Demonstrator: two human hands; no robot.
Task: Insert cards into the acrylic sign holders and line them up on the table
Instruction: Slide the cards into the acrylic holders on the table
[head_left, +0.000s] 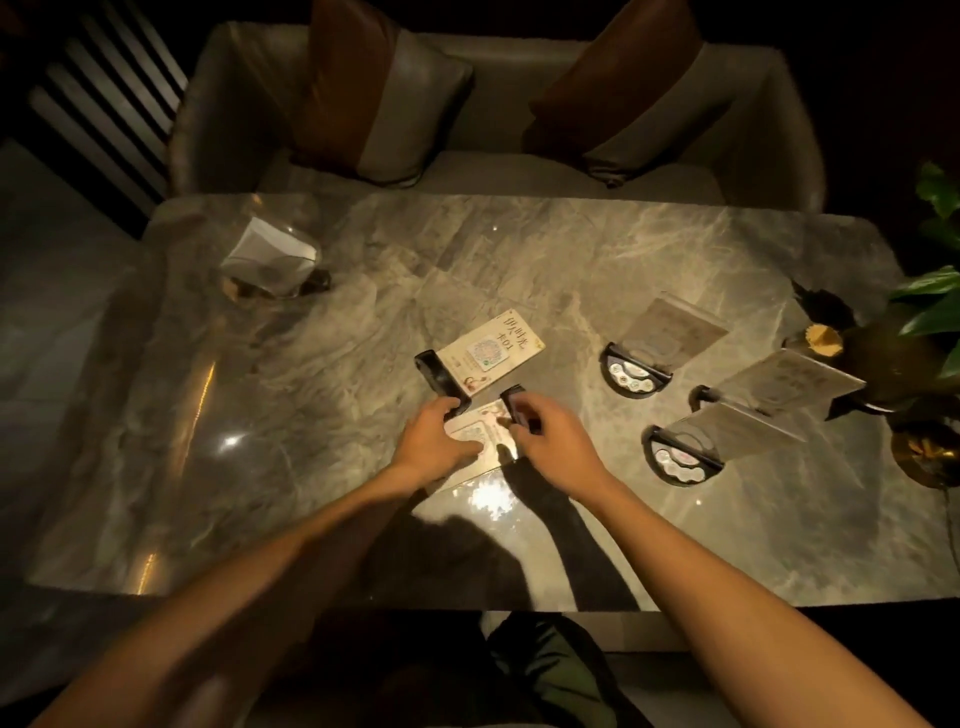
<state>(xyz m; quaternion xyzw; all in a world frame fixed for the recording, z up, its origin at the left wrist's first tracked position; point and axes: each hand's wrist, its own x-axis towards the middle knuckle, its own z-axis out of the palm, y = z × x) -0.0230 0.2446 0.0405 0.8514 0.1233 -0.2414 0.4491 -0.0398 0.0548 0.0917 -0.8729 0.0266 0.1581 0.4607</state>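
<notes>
The card (480, 434) you are working on lies flat on the marble table (519, 260), directly beneath both of your hands, and appears to sit in a clear holder, though glare hides its edges. Your left hand (434, 441) presses down on its near-left part; your right hand (553, 441) pinches a dark base piece (514, 410) at its far-right edge, fingers closed on it. Whether the card is fully seated cannot be told. Just beyond your left hand lies a second holder (491, 353), flat, card visible inside, its dark base (441, 382) nearly touching your fingertips. Well to the right of your right hand stand three holders on semicircular bases: a farther one (670, 325), a nearer one (732, 431), and one at the far right (789, 379); whether they carry cards is unclear from this side. Judged from this, insertion is roughly midway: two units remain lying down and unaligned, and the row is not yet formed.
</notes>
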